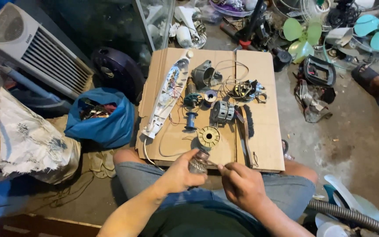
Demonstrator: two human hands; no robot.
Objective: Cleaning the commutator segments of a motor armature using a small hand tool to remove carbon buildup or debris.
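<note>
The left hand [178, 175] covers most of the small grey metal motor part [198, 163]; whatever the right hand [241, 184] pinches is too small to tell.

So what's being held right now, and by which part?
Left hand grips a small motor rotor around its body; right hand pinches something thin beside it, too small to tell.

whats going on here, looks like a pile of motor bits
A person sits on the floor with a cardboard sheet across their knees. Their left hand holds a small motor armature upright at the near edge, while the right hand pinches something thin beside it, too small to make out. Spread on the cardboard are a long white appliance housing, a spool of copper wire, a blue bobbin and a motor stator. A blue bag lies to the left.
</note>
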